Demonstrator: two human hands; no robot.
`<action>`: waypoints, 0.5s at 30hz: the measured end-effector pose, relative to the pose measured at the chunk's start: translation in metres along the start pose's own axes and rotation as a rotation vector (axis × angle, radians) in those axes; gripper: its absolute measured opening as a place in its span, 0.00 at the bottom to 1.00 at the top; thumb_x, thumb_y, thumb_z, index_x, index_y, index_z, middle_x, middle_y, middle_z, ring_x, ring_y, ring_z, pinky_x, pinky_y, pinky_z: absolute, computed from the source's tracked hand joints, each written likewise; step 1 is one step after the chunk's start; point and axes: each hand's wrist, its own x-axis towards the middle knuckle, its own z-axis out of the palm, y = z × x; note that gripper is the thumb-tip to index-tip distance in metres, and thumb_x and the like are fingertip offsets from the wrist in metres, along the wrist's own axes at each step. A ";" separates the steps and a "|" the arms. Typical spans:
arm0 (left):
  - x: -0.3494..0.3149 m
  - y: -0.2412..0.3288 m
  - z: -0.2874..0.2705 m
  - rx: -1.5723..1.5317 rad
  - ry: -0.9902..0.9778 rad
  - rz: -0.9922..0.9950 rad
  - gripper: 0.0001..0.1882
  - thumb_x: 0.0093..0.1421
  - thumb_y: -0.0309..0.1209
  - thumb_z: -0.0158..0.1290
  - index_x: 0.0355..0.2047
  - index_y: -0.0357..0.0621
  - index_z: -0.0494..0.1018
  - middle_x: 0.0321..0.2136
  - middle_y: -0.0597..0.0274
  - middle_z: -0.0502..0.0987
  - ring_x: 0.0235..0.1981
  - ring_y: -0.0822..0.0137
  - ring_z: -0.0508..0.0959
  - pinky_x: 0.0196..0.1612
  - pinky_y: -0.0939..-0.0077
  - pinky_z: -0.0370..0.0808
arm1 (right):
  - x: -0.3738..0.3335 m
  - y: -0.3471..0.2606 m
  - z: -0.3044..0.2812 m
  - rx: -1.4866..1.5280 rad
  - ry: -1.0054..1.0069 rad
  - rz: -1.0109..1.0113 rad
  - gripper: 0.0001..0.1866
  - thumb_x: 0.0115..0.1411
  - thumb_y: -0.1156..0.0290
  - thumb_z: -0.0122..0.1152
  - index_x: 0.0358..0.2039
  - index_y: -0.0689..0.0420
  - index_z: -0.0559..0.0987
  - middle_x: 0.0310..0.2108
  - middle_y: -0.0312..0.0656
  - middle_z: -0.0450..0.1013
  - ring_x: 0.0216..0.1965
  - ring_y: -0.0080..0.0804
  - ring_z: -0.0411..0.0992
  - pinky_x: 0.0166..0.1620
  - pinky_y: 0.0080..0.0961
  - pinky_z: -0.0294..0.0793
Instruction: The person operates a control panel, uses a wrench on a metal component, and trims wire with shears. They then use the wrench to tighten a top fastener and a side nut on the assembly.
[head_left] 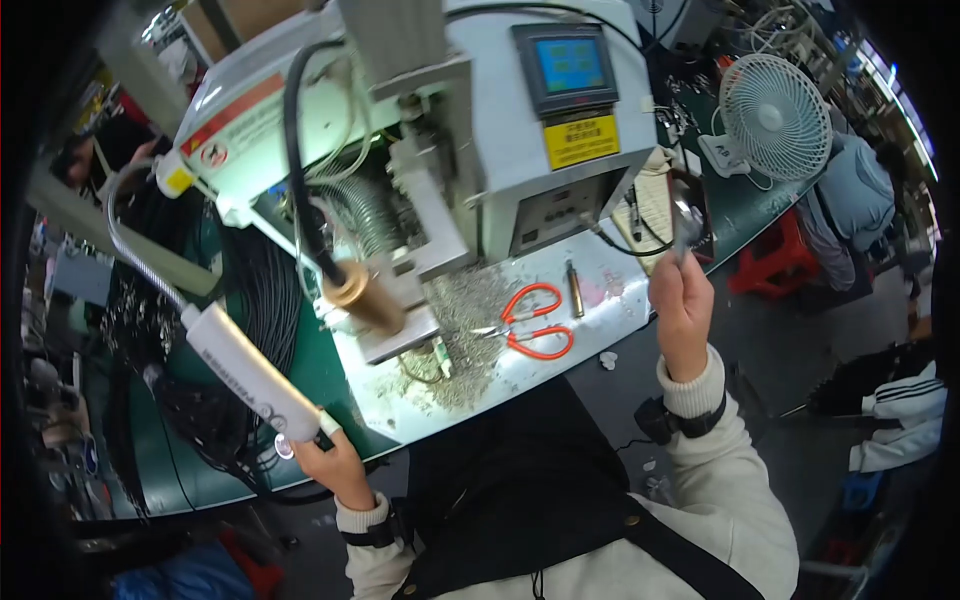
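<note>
At the lower end of a white bar lamp (250, 375) is my left hand (335, 468); the lamp hides most of its fingers, so I cannot tell what they hold. Something white covers one fingertip, and a small round clear piece (284, 446) shows beside it. Raised at the right, my right hand (684, 310) is closed in a pinch, with a blurred, shiny greyish thing (688, 228) above the fingertips whose kind I cannot make out. Between my hands, scissors with red handles (537, 320) lie on a metal plate (400, 415), next to a slim brass-coloured tool (574, 290).
A bench machine (490, 180) with a blue screen (572, 64) stands ahead, its brass-coloured cylinder (365, 298) over the plate. Small scraps (470, 375) litter the plate. Bundles of black cables (255, 300) lie left on the green table; a white fan (775, 117) stands right.
</note>
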 end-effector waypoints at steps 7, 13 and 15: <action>0.001 0.010 -0.002 -0.004 -0.034 -0.183 0.11 0.52 0.20 0.47 0.37 0.36 0.70 0.30 0.60 0.72 0.29 0.68 0.69 0.31 0.77 0.64 | 0.074 -0.033 0.016 0.188 -0.283 0.259 0.16 0.65 0.62 0.41 0.25 0.59 0.69 0.16 0.28 0.56 0.19 0.13 0.52 0.22 0.10 0.50; 0.002 0.008 0.000 0.024 -0.039 -0.159 0.11 0.52 0.20 0.47 0.37 0.36 0.70 0.31 0.60 0.72 0.29 0.68 0.69 0.30 0.77 0.64 | 0.104 -0.031 0.021 -0.063 -0.227 0.081 0.18 0.65 0.59 0.42 0.25 0.60 0.69 0.16 0.29 0.58 0.20 0.15 0.53 0.23 0.13 0.54; 0.002 0.008 0.001 0.036 -0.047 -0.175 0.11 0.52 0.20 0.47 0.37 0.36 0.70 0.31 0.60 0.72 0.30 0.68 0.69 0.30 0.78 0.64 | 0.109 -0.030 0.020 -0.080 -0.231 0.057 0.18 0.65 0.60 0.42 0.24 0.60 0.69 0.17 0.30 0.59 0.20 0.16 0.54 0.24 0.15 0.55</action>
